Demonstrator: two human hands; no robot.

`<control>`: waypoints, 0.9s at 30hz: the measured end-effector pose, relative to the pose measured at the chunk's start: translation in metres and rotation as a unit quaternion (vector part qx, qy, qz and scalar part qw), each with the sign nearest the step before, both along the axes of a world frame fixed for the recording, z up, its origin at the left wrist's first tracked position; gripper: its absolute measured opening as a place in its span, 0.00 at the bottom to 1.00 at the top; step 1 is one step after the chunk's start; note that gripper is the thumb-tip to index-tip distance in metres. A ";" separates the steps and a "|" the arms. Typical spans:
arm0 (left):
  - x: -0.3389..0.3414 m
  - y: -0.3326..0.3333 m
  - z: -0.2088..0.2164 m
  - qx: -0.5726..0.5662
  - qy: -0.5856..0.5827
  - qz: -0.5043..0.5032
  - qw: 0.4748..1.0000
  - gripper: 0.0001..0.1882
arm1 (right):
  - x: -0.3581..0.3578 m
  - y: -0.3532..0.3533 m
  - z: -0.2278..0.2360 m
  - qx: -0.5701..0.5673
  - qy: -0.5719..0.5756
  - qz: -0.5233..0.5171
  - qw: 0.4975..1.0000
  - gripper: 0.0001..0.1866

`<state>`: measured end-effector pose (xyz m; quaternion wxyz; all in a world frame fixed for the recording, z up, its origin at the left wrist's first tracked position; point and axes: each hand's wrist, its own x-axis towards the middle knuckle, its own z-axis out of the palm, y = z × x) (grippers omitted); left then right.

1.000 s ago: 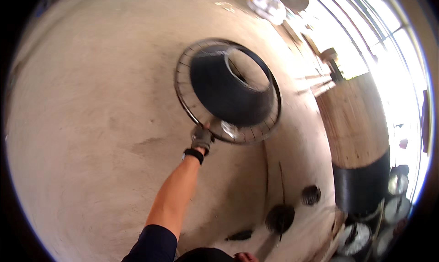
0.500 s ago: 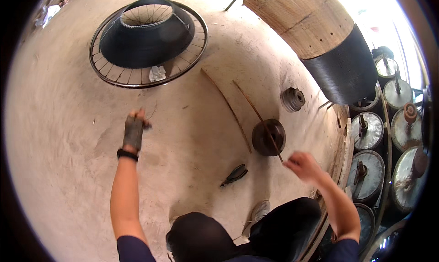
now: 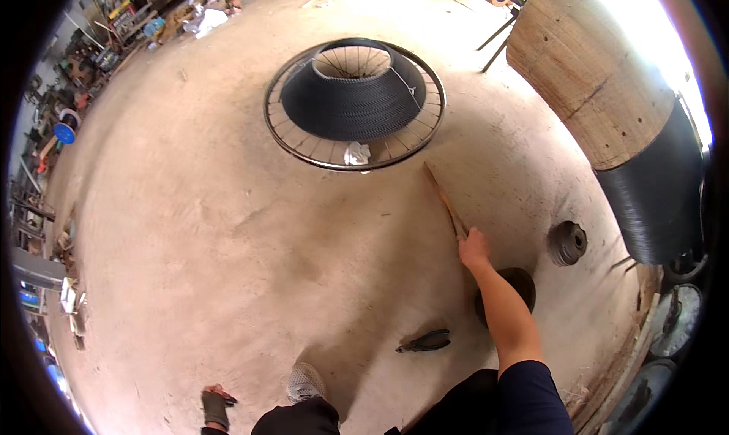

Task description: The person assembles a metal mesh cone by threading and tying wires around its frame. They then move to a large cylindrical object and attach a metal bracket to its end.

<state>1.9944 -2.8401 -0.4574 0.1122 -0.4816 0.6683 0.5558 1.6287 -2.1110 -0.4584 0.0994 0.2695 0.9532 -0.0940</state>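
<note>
My right hand (image 3: 473, 248) reaches out over the concrete floor and closes on the near end of a long thin wooden stick (image 3: 445, 200) that lies pointing toward a spoked wheel rim (image 3: 298, 142). The rim lies flat, with a dark cone-shaped coil of wire (image 3: 351, 94) standing inside it and a white rag (image 3: 357, 154) on its near edge. My left hand (image 3: 216, 406), in a dark fingerless glove, hangs low at the bottom edge near my shoe (image 3: 305, 382); whether it holds anything is unclear.
A big wooden drum wound with dark wire (image 3: 616, 116) stands at the right. Two small dark spools (image 3: 567, 242) (image 3: 522, 280) and black pliers (image 3: 425, 342) lie near my right arm. Clutter lines the far left wall (image 3: 68, 123).
My left hand let go of the wheel rim and dropped back to my side. My right hand came forward and reached the stick. The view has turned so the rim sits farther away.
</note>
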 end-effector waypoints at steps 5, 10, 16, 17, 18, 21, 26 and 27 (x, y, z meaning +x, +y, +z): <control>-0.038 0.108 -0.015 0.061 0.001 -0.118 0.991 0.12 | 0.010 0.033 -0.029 -0.049 -0.011 0.077 0.996 0.11; -0.094 0.155 0.003 0.066 0.037 -0.245 0.966 0.14 | 0.068 -0.053 0.038 -0.183 0.086 0.260 0.944 0.08; -0.200 0.243 0.040 0.043 0.051 -0.412 0.909 0.09 | 0.172 0.035 0.116 -0.090 0.169 0.192 0.962 0.09; -0.212 0.257 0.047 0.052 0.066 -0.440 0.894 0.09 | 0.183 0.058 0.110 -0.053 0.154 0.150 0.975 0.11; -0.223 0.271 0.050 0.063 0.083 -0.469 0.877 0.08 | 0.191 0.078 0.105 -0.013 0.138 0.106 0.985 0.13; -0.239 0.303 0.071 0.052 0.085 -0.509 0.855 0.07 | 0.176 0.100 0.098 0.011 0.168 0.113 0.979 0.18; -0.232 0.317 0.103 -0.026 0.115 -0.604 0.788 0.06 | 0.136 0.088 0.035 0.010 0.016 0.178 0.984 0.25; -0.229 0.306 0.114 -0.045 0.113 -0.600 0.791 0.06 | 0.130 0.084 0.031 -0.003 0.010 0.171 0.985 0.24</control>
